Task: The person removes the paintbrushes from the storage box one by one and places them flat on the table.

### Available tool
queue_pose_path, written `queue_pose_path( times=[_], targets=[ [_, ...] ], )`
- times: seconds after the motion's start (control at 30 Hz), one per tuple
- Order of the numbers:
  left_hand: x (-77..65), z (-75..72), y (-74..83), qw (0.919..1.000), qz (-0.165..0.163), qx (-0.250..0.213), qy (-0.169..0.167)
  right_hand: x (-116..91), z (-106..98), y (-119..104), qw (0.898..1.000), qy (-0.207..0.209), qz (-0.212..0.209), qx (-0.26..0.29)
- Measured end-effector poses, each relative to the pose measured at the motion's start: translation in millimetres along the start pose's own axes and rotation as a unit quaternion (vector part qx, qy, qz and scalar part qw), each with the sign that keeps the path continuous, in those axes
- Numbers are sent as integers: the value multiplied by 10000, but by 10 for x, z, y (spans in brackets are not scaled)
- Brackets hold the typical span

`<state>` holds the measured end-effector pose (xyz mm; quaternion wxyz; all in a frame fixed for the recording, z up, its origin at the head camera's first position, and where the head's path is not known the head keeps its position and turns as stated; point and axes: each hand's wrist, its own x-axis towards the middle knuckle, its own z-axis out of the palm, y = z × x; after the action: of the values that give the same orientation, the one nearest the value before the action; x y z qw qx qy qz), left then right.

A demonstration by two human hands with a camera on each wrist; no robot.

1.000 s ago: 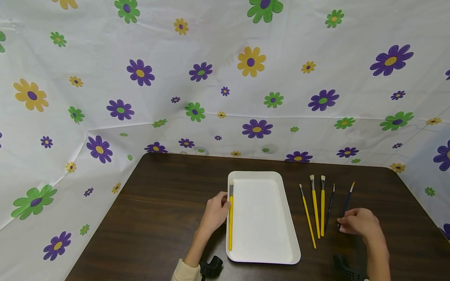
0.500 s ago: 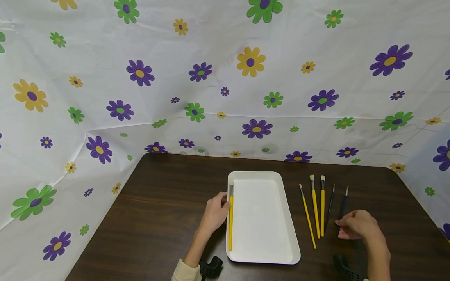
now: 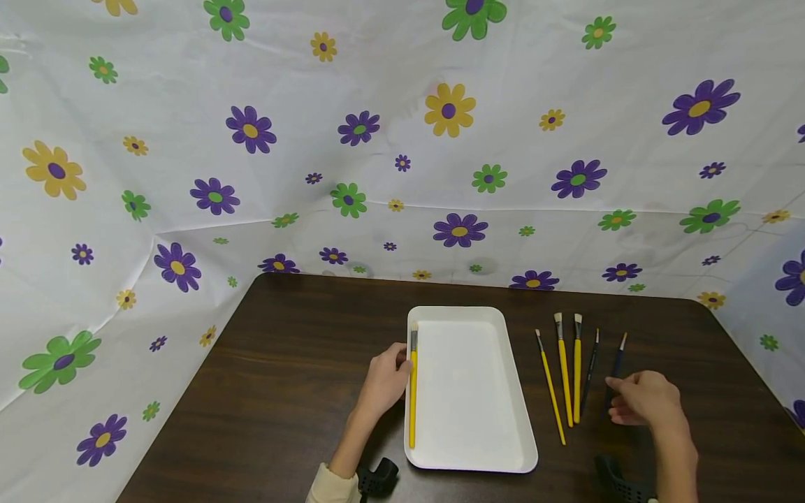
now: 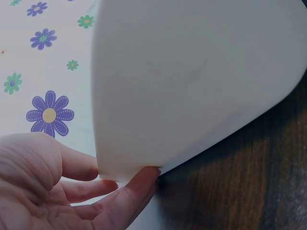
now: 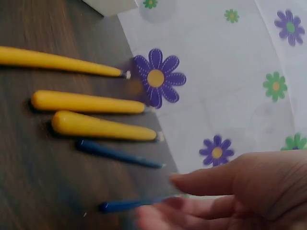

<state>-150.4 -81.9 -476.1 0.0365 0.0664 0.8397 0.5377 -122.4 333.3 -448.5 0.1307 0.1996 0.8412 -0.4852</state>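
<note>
Tray (image 3: pixel 472 391) seems steadied by the left hand (image 3: pixel 386 378) pinching its rim; to its right, the right hand (image 3: pixel 646 398), grasping nothing, is beside a blue brush (image 3: pixel 619 360).

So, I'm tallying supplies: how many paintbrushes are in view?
6: one yellow brush along the left side of the white tray; right of it, three yellow brushes and two dark brushes, the outermost partly hidden.

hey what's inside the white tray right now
Inside the white tray, one yellow-handled paintbrush lies lengthwise along the left side. The rest looks bare; the strip beneath the brush is covered and can't be seen.
</note>
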Motion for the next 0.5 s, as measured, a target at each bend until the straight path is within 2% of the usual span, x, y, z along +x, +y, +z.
queue_pose_path(
  times=[0.17, 0.33, 0.5],
  targets=[
    [3, -6, 2, 9999, -26, -96, -22, -107, 43, -190, 9951, 707, -650, -247],
    [2, -1, 4, 10000, -43, -60, -19, -230, 143, -397, 9899, 884, -1016, -436],
    [2, -7, -3, 10000, -7, -69, -31, -329, 278, -559, 9855, 1096, -1247, -345]
  ],
)
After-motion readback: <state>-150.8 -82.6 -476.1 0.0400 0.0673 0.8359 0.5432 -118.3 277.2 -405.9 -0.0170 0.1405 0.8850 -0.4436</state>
